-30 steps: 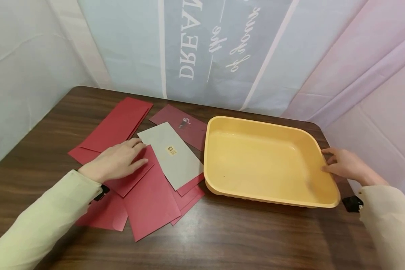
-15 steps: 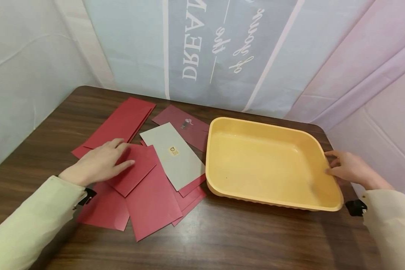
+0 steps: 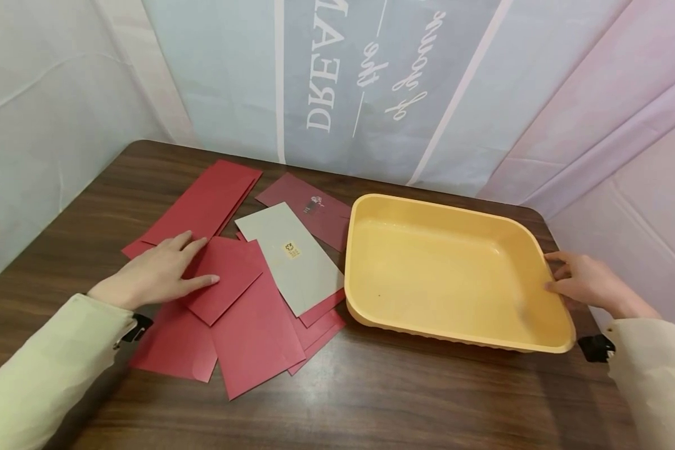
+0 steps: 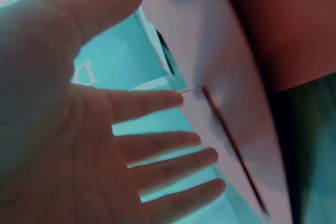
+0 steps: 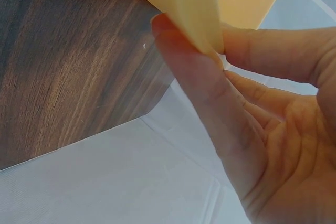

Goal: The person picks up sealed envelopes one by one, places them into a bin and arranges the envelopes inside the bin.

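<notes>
My left hand (image 3: 156, 270) hovers low over the left side of a spread of red envelopes, its fingers straight and spread. In the left wrist view the palm (image 4: 79, 124) faces the camera, with nothing held. Just by the thumb lies a small red envelope (image 3: 233, 278), overlapping a larger red envelope (image 3: 261, 337). A grey envelope (image 3: 292, 269) with a small gold label lies right of these. At the right, my right hand (image 3: 590, 284) pinches the rim of a shallow yellow plastic basin (image 3: 444, 269), thumb on one side and fingers on the other (image 5: 194, 66).
Long red envelopes (image 3: 202, 203) lie at the back left, and a dark red envelope (image 3: 309, 206) with a printed figure lies behind the grey one. Everything stands on a dark wooden table (image 3: 405, 400). Fabric (image 3: 214, 75) hangs along the back and sides.
My left hand has moved left across the envelopes, and its fingers have spread. The right hand keeps its pinch on the basin's rim. The envelopes keep their arrangement.
</notes>
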The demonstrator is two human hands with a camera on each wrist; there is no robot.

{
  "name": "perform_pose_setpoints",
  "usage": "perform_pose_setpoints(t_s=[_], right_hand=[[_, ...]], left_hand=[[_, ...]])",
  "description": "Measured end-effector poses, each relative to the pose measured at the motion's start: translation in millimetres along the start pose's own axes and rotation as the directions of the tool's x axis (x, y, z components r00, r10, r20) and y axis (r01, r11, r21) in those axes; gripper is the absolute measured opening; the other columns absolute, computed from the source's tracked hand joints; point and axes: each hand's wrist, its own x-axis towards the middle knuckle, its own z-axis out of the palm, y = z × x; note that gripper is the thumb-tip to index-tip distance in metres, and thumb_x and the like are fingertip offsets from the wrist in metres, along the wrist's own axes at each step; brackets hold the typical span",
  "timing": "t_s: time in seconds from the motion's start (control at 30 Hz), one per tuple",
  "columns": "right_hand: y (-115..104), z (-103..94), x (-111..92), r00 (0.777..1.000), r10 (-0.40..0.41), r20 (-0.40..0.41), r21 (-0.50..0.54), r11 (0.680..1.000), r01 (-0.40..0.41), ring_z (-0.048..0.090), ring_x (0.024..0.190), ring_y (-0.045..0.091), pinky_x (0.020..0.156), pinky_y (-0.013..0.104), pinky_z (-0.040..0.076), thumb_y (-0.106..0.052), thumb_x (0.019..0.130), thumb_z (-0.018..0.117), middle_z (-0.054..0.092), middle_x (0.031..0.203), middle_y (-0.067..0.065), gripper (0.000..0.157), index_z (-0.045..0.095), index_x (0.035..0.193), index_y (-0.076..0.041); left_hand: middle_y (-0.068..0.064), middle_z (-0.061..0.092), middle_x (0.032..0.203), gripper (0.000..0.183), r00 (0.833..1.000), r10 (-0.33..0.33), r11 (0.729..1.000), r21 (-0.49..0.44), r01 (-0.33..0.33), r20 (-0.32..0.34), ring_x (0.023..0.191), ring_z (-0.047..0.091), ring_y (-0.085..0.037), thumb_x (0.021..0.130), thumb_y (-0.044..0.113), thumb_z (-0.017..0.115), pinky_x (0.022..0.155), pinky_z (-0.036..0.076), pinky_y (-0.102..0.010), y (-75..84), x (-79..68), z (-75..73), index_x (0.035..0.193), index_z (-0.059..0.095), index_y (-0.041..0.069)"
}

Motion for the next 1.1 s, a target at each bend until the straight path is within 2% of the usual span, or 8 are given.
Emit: perform_pose_setpoints(t_s=[0.13,0.33,0.43,0.77,1.1], right_hand=[[-2,-0.4,0,1.000,0.003,-0.004,-0.023,1.000,-0.003,0.065,0.063,0.019,0.056,0.035,0.056,-0.011,0.087,0.064,0.062,0.096,0.034,0.069,0.027,0.134,0.022],[-2,0.2,0,1.000,0.004,-0.005,-0.035,0.999,-0.004,0.066,0.063,0.020,0.056,0.035,0.056,-0.012,0.087,0.064,0.061,0.097,0.035,0.069,0.027,0.134,0.022],[-2,0.5,-1,1.000,0.006,-0.004,-0.029,1.000,-0.006,0.066,0.064,0.021,0.057,0.035,0.056,-0.011,0.087,0.064,0.061,0.097,0.035,0.069,0.027,0.134,0.023],[0,0.5,0,1.000,-0.010,-0.011,-0.013,1.000,0.010,0.066,0.063,0.020,0.056,0.034,0.056,-0.010,0.086,0.063,0.062,0.096,0.034,0.068,0.027,0.134,0.023],[-1,0.9,-1,1.000,-0.008,-0.015,-0.024,1.000,0.008,0.066,0.065,0.021,0.057,0.035,0.057,-0.010,0.086,0.063,0.062,0.096,0.034,0.068,0.028,0.133,0.024]], left_hand=[[-0.039,0.025,0.146,0.085,1.000,-0.021,1.000,0.010,0.021,0.018,0.130,0.027,-0.058,0.089,0.049,0.061,0.097,0.036,-0.067,-0.4,-0.8,6.0,0.145,0.031,-0.007],[-0.038,0.015,0.150,0.081,1.000,0.010,0.999,0.034,-0.010,-0.002,0.135,0.017,-0.058,0.089,0.048,0.060,0.109,0.019,-0.066,0.9,-0.3,13.2,0.146,0.032,-0.003],[-0.037,0.012,0.152,0.080,1.000,0.016,0.999,0.027,-0.016,0.005,0.136,0.014,-0.058,0.090,0.047,0.059,0.110,0.015,-0.065,2.7,1.1,14.9,0.147,0.031,-0.001],[-0.034,0.011,0.154,0.080,0.999,0.035,0.999,-0.001,-0.035,0.006,0.139,0.012,-0.054,0.093,0.049,0.055,0.112,0.015,-0.063,14.1,3.3,18.2,0.149,0.027,-0.001],[-0.034,0.019,0.152,0.076,0.996,0.089,0.996,0.030,-0.088,-0.027,0.140,0.016,-0.050,0.095,0.040,0.053,0.113,0.018,-0.060,27.8,6.0,23.2,0.145,0.027,-0.010]])
